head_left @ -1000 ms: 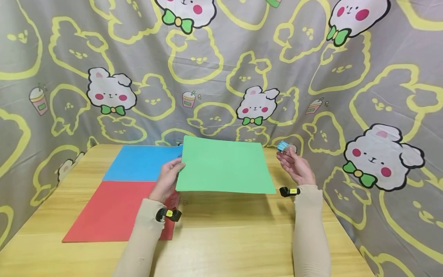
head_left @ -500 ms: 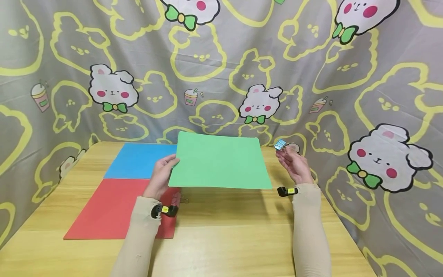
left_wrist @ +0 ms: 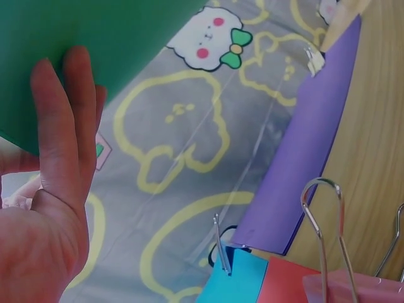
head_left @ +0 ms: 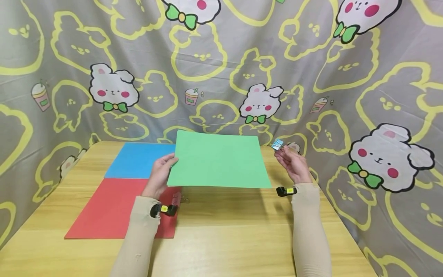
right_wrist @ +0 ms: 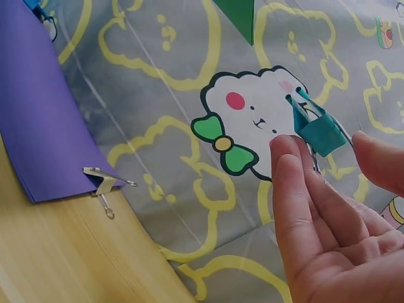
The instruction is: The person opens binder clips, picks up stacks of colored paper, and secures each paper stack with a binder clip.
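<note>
My left hand (head_left: 160, 175) holds a green sheet of paper (head_left: 219, 159) by its left edge, thumb on top and fingers beneath. The sheet is raised above the table and tilted. Off its right edge, my right hand (head_left: 295, 164) pinches a light-blue binder clip (head_left: 277, 144) by its wire handles. In the right wrist view the binder clip (right_wrist: 323, 134) points away from the fingertips, apart from the corner of the green sheet (right_wrist: 241, 17). Whether other sheets lie under the green one in my hand cannot be told.
A blue sheet (head_left: 138, 159) and a red sheet (head_left: 104, 211) lie on the wooden table (head_left: 249, 246) at left. A pink binder clip (head_left: 176, 199) sits at the red one's right edge. Purple paper (right_wrist: 50, 113) with a white clip (right_wrist: 104, 184) shows in the wrist views. A patterned cloth (head_left: 214, 57) hangs behind.
The green sheet and my left hand have shifted slightly left and up in view. My right hand has brought the binder clip a little to the left.
</note>
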A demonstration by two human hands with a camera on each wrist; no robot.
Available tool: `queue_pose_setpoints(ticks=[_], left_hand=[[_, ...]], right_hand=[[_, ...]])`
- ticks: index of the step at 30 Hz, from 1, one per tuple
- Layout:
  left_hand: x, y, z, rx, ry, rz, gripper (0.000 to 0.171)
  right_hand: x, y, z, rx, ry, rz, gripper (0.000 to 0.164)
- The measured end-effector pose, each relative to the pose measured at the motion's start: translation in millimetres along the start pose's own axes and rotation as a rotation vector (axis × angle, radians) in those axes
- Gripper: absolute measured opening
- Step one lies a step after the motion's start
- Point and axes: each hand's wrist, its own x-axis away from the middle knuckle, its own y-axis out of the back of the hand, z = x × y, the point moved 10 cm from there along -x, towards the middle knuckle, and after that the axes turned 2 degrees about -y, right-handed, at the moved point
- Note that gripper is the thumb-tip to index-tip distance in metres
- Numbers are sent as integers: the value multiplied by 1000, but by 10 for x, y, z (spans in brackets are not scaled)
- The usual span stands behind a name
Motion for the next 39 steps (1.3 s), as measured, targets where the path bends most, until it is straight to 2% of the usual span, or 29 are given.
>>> queue_pose_setpoints(ticks=[9, 31, 39], left_hand=[[0, 21, -26, 24, -16, -8, 49], [14, 62, -50, 34, -31, -15, 53], [15, 53, -49, 39, -28, -14, 50]], right_hand=[[-3, -40, -19, 35, -4, 16, 18], [23, -172, -70, 89, -12, 36, 24], [14, -209, -92, 100, -17, 45, 27]])
